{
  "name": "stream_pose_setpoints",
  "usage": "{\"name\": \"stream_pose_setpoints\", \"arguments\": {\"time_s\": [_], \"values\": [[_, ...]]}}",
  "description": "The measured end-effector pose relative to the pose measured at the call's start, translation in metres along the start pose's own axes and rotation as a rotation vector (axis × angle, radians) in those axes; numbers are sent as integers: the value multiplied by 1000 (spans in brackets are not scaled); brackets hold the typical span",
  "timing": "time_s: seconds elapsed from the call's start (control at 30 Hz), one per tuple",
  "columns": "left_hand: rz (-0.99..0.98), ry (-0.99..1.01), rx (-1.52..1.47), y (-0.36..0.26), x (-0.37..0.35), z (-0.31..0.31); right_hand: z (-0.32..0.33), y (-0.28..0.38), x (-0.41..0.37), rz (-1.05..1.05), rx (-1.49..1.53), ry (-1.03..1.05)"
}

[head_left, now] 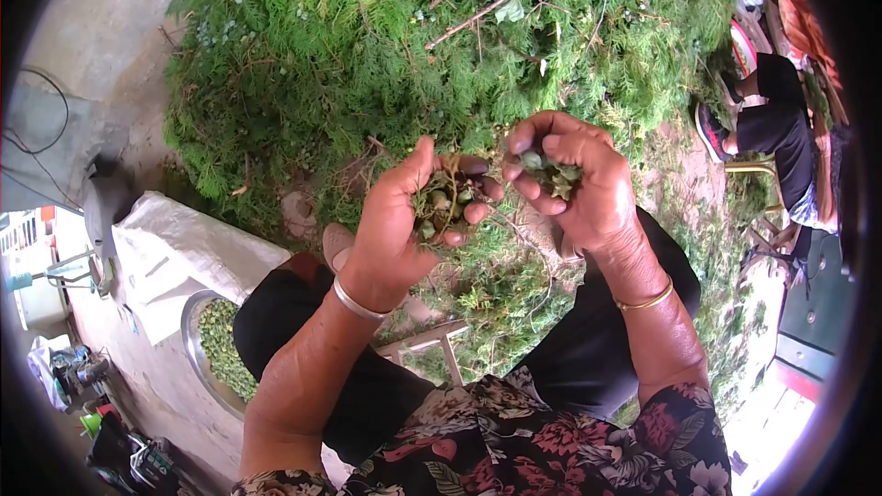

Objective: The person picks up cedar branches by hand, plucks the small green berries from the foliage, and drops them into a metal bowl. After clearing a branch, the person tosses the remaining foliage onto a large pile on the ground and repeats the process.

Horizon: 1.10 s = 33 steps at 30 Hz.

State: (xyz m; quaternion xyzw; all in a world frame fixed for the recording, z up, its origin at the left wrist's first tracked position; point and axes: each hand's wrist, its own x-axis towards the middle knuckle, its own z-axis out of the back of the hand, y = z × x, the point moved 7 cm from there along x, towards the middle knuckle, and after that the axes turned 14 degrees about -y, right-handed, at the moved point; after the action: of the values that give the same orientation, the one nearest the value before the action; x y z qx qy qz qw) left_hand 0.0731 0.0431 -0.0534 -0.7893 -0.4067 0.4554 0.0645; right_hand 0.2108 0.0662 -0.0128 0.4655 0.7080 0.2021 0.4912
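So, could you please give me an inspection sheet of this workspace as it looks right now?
Surface: ground, paved at left, mostly covered by a heap of green conifer branches.
Job's things: twiggy cluster of small green cones in the left hand; loose green cones in the right hand; metal bowl of picked cones beside the left leg.
Clutter: white sack beside the bowl; small items lower left, too small to tell.
Fingers: left curled around the cluster; right closed on the cones.
Cables: dark cable on the paving, upper left.
Surroundings: another person seated at right; pale wooden frame between the knees.
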Motion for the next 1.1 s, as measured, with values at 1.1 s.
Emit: {"name": "stream_pose_setpoints", "arguments": {"time_s": [1.1], "values": [[-236, 67, 310, -4, -7, -11, 9, -4, -1, 71, -313, -53]]}}
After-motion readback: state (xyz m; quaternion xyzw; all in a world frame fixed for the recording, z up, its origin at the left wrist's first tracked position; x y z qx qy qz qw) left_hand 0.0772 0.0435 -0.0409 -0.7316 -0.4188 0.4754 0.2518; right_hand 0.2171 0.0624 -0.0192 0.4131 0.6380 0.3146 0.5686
